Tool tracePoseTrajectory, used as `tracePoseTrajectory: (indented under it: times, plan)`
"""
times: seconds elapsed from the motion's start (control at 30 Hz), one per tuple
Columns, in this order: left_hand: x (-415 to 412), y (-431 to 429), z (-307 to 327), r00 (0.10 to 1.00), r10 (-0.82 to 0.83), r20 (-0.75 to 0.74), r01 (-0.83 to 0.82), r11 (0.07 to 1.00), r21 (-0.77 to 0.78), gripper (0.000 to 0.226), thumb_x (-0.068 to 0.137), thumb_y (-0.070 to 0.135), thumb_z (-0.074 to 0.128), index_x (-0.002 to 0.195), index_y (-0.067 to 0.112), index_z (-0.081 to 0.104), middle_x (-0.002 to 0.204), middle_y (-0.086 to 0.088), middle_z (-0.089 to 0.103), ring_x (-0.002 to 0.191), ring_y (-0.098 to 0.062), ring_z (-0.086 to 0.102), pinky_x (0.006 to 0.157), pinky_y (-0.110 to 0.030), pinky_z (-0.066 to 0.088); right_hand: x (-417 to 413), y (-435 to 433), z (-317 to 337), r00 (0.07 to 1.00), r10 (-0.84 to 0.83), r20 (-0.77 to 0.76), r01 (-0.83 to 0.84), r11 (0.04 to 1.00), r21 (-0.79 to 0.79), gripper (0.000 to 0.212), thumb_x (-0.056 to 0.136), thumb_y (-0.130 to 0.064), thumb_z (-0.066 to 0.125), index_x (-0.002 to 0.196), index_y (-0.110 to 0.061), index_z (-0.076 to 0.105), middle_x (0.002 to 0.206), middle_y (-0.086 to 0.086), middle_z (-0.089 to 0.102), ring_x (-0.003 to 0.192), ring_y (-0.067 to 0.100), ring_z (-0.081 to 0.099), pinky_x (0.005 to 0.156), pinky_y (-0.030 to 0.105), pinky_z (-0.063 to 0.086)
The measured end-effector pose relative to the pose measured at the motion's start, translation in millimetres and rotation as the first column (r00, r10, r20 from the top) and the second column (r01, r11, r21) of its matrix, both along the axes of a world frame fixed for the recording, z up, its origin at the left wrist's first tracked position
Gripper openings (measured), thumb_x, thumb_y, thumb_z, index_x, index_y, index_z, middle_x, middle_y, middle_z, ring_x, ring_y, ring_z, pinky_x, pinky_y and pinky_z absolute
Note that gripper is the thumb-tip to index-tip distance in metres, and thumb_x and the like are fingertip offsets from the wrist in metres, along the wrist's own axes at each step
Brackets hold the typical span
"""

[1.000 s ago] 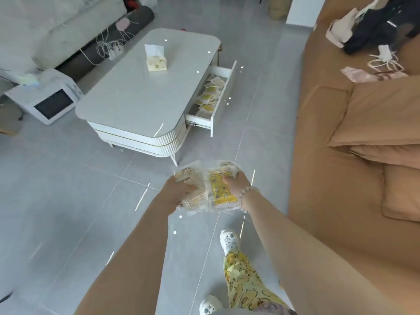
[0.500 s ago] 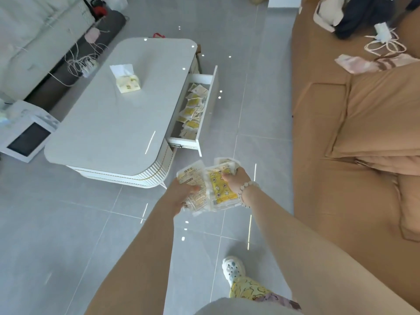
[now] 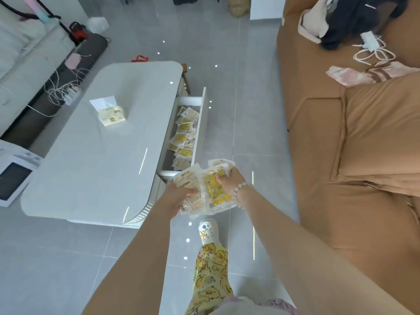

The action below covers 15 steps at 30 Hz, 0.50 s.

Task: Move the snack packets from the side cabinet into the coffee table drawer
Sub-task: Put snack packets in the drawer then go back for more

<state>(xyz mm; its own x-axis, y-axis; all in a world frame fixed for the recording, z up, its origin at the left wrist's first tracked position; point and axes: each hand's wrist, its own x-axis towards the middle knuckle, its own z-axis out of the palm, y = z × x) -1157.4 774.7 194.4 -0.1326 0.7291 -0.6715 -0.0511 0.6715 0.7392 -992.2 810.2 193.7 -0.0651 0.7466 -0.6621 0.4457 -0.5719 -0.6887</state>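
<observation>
I carry a bundle of clear and yellow snack packets [image 3: 205, 192] between both hands, just in front of the near end of the open drawer [image 3: 202, 123]. My left hand [image 3: 176, 198] grips the bundle's left side and my right hand [image 3: 231, 180] grips its upper right. The white drawer stands pulled out of the right side of the white coffee table [image 3: 97, 151], and several more snack packets [image 3: 184, 137] lie inside it. The side cabinet is out of view.
A tissue pack [image 3: 110, 111] sits on the table top. A brown sofa [image 3: 354, 155] with cushions, clothes and a cable fills the right. A white appliance [image 3: 13, 178] stands on the floor at the left, cables and a power strip [image 3: 68, 93] behind. Grey tile floor lies between table and sofa.
I have walked closer to the table; the open drawer now sits right beyond the bundle. Both hands keep the same hold on the packets.
</observation>
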Motion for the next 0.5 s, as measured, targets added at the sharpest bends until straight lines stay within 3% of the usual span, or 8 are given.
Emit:
tracePoseTrajectory:
  times: [0.17,0.33,0.43,0.5]
  plan:
    - [-33,89,-3,0.998,-0.07,0.0,0.07,0.998,0.0,0.038,0.079,-0.015,0.061,0.109,0.009,0.058,0.098,-0.006,0.067,0.098,-0.028,0.061,0.079,-0.035,0.049,-29,89,0,0.999,0.009,0.041,-0.01,1.0,0.01,0.053,0.098,-0.034,0.046,0.142,-0.01,0.03,0.138,0.009,0.047,0.121,0.027,0.051,0.097,0.034,0.042]
    - [-69,184,2,0.995,-0.099,0.001,0.099,0.995,-0.001,0.034,0.08,-0.013,0.061,0.096,0.017,0.061,0.096,-0.003,0.068,0.096,-0.026,0.062,0.091,-0.041,0.047,-73,182,6,0.997,0.031,0.064,-0.03,0.999,-0.019,0.053,0.096,-0.036,0.048,0.14,-0.01,0.035,0.134,0.009,0.051,0.117,0.027,0.053,0.096,0.036,0.045]
    - [-88,231,2,0.998,-0.069,0.003,0.069,0.998,-0.006,0.036,0.079,-0.013,0.061,0.104,0.014,0.06,0.099,-0.005,0.067,0.103,-0.029,0.061,0.094,-0.044,0.047,-94,229,7,0.999,0.003,0.036,-0.002,1.0,-0.027,0.053,0.095,-0.035,0.05,0.139,-0.011,0.036,0.134,0.008,0.051,0.118,0.027,0.053,0.099,0.038,0.045]
    - [-98,260,-1,0.999,-0.052,0.011,0.052,0.999,-0.007,0.047,0.078,-0.014,0.062,0.118,0.011,0.056,0.105,-0.006,0.067,0.102,-0.027,0.061,0.086,-0.04,0.049,-103,255,6,1.0,-0.005,0.017,0.006,1.0,-0.021,0.052,0.094,-0.034,0.051,0.139,-0.013,0.036,0.134,0.007,0.051,0.118,0.027,0.053,0.098,0.038,0.045]
